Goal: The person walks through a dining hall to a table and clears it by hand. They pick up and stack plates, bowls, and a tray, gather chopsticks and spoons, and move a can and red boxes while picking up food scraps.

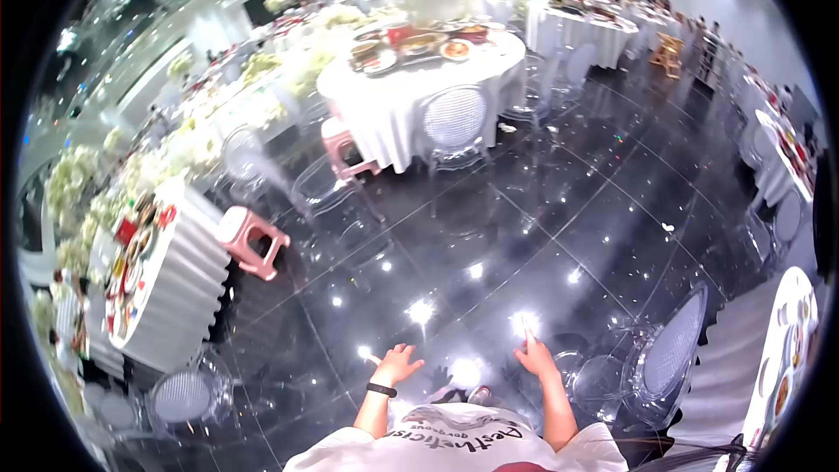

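The left hand hangs over the floor, fingers spread, nothing visible in it; the right hand extends one finger, its closure unclear. Just beyond the right hand's outer side stands a transparent chair, untouched. Handling appears not yet begun: dishes sit on the round table well ahead.

We find the room brightly lit; the glossy dark floor throws back white glare between five and seven o'clock; the tablecloth at twelve is nearly blown out — flowers toward ten look soft; fisheye distortion bends the edges into black corners.
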`<state>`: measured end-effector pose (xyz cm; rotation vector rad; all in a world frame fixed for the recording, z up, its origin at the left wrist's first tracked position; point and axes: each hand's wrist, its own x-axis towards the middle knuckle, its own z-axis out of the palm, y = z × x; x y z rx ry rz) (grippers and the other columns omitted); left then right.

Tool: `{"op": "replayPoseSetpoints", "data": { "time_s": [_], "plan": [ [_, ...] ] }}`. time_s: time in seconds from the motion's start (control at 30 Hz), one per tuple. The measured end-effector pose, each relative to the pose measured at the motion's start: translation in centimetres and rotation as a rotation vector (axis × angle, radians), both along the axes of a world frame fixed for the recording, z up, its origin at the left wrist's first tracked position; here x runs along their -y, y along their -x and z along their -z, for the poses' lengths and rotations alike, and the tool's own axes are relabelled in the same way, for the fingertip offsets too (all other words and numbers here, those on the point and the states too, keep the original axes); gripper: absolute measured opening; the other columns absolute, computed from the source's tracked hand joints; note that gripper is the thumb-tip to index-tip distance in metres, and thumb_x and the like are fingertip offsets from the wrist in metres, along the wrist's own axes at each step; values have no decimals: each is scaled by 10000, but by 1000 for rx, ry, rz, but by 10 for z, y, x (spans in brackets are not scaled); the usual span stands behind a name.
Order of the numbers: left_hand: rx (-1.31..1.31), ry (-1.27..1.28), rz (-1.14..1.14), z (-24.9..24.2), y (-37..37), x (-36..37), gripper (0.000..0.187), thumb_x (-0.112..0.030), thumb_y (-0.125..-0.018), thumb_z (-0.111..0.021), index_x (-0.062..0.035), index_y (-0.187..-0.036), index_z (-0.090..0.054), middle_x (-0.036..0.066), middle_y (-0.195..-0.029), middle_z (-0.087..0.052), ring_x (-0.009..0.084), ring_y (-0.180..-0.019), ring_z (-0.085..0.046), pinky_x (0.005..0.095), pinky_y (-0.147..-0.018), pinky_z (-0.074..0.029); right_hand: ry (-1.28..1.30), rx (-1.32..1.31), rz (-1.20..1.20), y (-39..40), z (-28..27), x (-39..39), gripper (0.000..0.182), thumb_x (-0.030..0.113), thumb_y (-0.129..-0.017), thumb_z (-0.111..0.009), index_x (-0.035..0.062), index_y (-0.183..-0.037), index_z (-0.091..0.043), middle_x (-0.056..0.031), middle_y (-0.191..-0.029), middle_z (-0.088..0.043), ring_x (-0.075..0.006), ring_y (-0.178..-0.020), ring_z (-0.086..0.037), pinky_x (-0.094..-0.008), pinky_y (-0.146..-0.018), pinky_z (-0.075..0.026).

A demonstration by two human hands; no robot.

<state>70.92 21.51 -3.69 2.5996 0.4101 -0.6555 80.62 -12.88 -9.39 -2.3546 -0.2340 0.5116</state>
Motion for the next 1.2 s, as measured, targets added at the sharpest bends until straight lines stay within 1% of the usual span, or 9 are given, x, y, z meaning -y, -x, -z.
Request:
{"op": "replayPoseSetpoints", "data": {
  "time_s": [0.23,0.47,0.57,0.63,0.73,0.87,0.93,1.07,1.2],
  "plan": [
    [-93,-62,62,24,-213,24,576,-494,-817,-554,-187,-1298,-478,85,-1380,-411,306,-1271,-391,784,-932,15,-145,-152,71,-160,28,36,923,246,-769,-686,266,-1464,-80,-200,-1019,-618,-380,-908,-609,-428,-837,-475],
    [-217,-209,-6,94,-461,5,595,-545,-781,-559,-231,-1283,-499,93,-1382,-414,304,-1291,-371,814,-885,63,287,-276,192,-357,94,116,1007,242,-755,-698,314,-1458,18,-208,-1001,-644,-378,-959,-610,-429,-874,-463],
    [-143,-173,37,88,-585,4,591,-556,-769,-569,-199,-1240,-537,119,-1373,-419,323,-1251,-420,811,-878,63,186,-347,317,-452,57,133,1005,247,-756,-699,313,-1458,17,-198,-981,-653,-373,-940,-618,-423,-864,-468],
    [-39,-239,158,75,-672,20,576,-526,-773,-583,-171,-1225,-539,162,-1380,-397,330,-1218,-457,809,-882,52,49,-204,418,-501,52,145,967,160,-769,-677,291,-1465,-18,-166,-926,-670,-308,-876,-652,-378,-815,-495],
    [131,-265,348,57,-801,57,566,-489,-790,-588,-141,-1232,-522,208,-1395,-352,338,-1210,-463,771,-939,29,-193,-129,544,-557,41,166,925,70,-778,-646,255,-1469,-59,-137,-895,-678,-226,-807,-670,-329,-745,-514],
    [392,-193,501,39,-946,145,548,-441,-800,-598,-111,-1229,-513,253,-1375,-347,348,-1216,-451,708,-1007,-43,125,-281,504,-617,65,233,942,206,-765,-665,287,-1462,-36,-206,-960,-655,-360,-950,-623,-418,-839,-482],
    [417,-145,533,24,-997,201,541,-413,-795,-616,-96,-1223,-518,294,-1327,-383,344,-1271,-383,683,-1026,-68,139,-444,518,-654,71,276,964,245,-749,-673,297,-1459,-23,-239,-1016,-634,-397,-996,-592,-434,-877,-457],
    [276,-74,533,42,-1083,293,562,-444,-809,-581,-88,-1239,-505,289,-1258,-476,347,-1317,-322,686,-1025,-48,265,-361,526,-753,106,373,964,253,-748,-678,298,-1459,-28,-242,-1018,-632,-394,-998,-593,-429,-884,-457],
    [-8,-102,500,54,-1146,367,621,-510,-798,-568,-102,-1259,-490,282,-1263,-479,367,-1330,-284,702,-1008,-53,73,-292,649,-869,88,463,936,238,-757,-675,324,-1454,-56,-207,-981,-652,-382,-972,-609,-451,-883,-462]
  ]
}}
